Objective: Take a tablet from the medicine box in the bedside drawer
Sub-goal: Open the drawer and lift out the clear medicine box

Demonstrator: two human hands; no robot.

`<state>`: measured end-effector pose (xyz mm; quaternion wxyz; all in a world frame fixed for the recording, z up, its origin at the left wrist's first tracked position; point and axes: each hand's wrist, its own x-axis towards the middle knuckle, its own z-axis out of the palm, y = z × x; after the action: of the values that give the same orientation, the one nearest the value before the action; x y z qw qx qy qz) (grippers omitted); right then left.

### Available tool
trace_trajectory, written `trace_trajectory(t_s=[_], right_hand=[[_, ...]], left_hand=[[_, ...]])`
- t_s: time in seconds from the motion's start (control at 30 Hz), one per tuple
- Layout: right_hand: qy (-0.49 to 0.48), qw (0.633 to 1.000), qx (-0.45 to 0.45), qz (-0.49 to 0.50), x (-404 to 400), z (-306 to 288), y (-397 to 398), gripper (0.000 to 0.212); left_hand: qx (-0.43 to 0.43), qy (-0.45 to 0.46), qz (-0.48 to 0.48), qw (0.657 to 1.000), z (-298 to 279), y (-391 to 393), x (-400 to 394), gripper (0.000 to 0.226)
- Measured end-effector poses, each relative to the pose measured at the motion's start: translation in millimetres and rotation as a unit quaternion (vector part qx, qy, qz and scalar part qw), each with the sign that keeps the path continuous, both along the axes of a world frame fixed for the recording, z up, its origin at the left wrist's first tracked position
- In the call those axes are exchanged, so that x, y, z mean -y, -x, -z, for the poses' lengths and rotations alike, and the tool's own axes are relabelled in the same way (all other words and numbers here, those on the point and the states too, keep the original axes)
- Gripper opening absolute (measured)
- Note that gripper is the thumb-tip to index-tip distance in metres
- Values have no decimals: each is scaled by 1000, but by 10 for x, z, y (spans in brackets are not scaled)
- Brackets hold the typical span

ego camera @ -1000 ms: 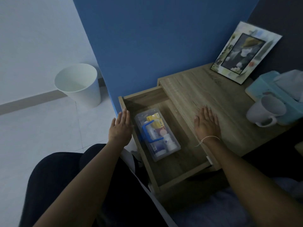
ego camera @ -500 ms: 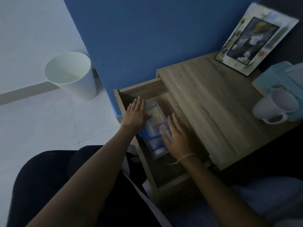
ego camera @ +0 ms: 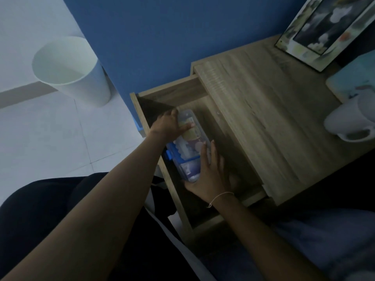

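The clear plastic medicine box [ego camera: 189,148] with a blue handle and clasp lies in the open wooden bedside drawer [ego camera: 172,92], its lid closed over packets and bottles. My left hand [ego camera: 169,126] grips the box's far left end, thumb over the lid. My right hand [ego camera: 211,176] clasps the near right end, fingers along its side. The box looks tilted, its left side raised. No single tablet is visible.
The bedside table top [ego camera: 263,118] carries a white mug [ego camera: 351,122], a teal tissue box [ego camera: 353,78] and a picture frame [ego camera: 324,27]. A white waste bin [ego camera: 71,72] stands on the tiled floor by the blue wall. My dark-clothed legs are below.
Both hands went from the drawer rim and table top down into the drawer and closed on the medicine box. The view has moved closer.
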<state>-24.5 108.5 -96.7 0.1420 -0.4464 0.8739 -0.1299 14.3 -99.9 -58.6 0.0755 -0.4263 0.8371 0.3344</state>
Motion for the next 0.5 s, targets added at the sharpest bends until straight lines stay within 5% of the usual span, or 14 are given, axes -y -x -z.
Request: trace_trajectory(t_s=[0.5], right_hand=[[5,999,41,-24,-41,-245,41,127]], left_hand=[[17,8,-9,1000,-211,-25,-79,86]])
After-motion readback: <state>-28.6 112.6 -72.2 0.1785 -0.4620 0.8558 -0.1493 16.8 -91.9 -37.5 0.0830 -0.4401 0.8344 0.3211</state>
